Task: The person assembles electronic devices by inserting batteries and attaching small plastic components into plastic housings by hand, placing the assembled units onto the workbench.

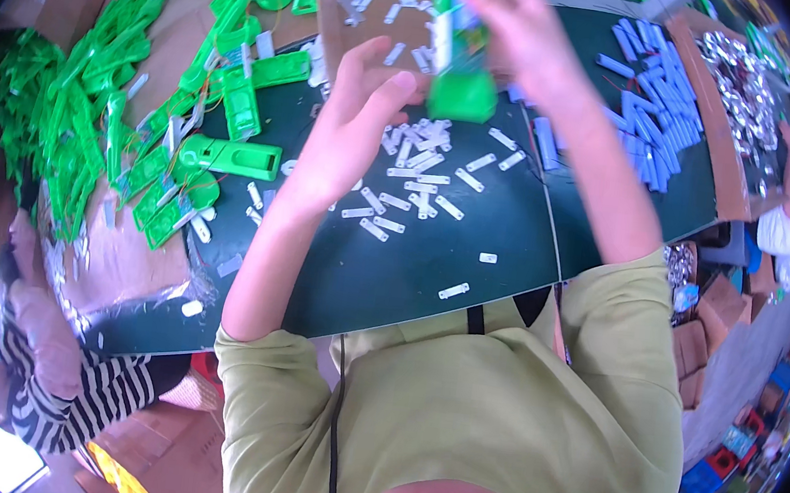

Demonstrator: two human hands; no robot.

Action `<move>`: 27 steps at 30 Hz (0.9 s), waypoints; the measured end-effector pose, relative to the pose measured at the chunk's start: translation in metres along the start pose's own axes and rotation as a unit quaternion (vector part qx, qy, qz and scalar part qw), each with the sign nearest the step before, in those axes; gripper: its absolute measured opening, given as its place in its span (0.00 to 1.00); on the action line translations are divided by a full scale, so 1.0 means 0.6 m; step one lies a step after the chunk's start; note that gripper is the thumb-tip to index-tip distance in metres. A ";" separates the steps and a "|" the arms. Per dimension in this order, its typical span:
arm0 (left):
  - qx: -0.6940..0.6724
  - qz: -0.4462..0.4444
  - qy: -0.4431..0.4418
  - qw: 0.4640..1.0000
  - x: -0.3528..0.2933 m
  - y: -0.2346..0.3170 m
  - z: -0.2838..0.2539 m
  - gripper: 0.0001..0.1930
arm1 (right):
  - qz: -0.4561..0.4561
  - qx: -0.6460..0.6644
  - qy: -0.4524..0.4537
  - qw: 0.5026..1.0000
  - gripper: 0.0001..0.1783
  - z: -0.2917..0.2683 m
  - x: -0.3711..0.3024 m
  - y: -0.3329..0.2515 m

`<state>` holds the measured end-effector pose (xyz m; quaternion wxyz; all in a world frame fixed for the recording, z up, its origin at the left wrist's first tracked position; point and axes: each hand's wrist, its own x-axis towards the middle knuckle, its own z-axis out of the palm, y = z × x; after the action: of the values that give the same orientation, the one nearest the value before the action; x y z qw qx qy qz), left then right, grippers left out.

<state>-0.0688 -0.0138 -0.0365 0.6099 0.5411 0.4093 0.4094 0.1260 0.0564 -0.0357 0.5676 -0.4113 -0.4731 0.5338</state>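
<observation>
One green casing (463, 96), at the right part of the cardboard box (329, 7), is clamped in the right hand (528, 36); the left hand (358, 124) has fingers apart. White strips (470, 179) nearer than the box probably remain for use.

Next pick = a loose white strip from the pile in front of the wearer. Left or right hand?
Left, I'd say. The left hand looks empty, thumb and fingers apart, close to the white strips. The right hand is occupied with the green plastic casing.
</observation>
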 end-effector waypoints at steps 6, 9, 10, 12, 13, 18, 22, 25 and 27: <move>0.598 0.079 0.182 0.777 0.000 -0.005 -0.152 0.29 | 0.077 -0.186 0.099 0.975 0.13 -0.245 0.220 0.020; 0.711 0.060 0.249 0.655 -0.014 -0.050 -0.219 0.32 | 0.053 -0.259 0.180 0.948 0.18 -0.330 0.325 0.079; 0.715 0.054 0.255 0.648 -0.013 -0.058 -0.223 0.32 | 0.039 -0.280 0.201 0.938 0.17 -0.346 0.356 0.104; 0.739 -0.028 0.227 0.633 -0.009 -0.076 -0.223 0.35 | 0.033 -0.316 0.186 0.930 0.16 -0.362 0.396 0.135; 0.727 -0.010 0.226 0.648 -0.007 -0.083 -0.232 0.37 | 0.026 -0.357 0.182 0.916 0.15 -0.374 0.411 0.146; 0.484 -0.154 0.243 0.826 0.011 0.001 -0.203 0.36 | 0.010 -0.659 0.148 0.738 0.24 -0.443 0.431 0.134; 0.117 -0.034 0.202 0.972 -0.009 0.041 -0.192 0.31 | -0.153 -0.747 0.164 0.626 0.17 -0.351 0.322 0.018; -0.092 0.002 0.153 0.984 -0.020 0.074 -0.132 0.30 | -0.381 -0.628 0.020 0.678 0.22 -0.183 0.179 -0.044; -0.138 0.010 0.139 0.981 -0.038 0.094 -0.088 0.30 | -0.551 -0.484 -0.071 0.676 0.19 -0.052 0.082 -0.052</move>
<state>-0.1293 -0.0139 0.0167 0.6115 0.3935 0.4247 0.5393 0.1621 0.1034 -0.0074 0.4449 -0.2546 -0.8452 -0.1513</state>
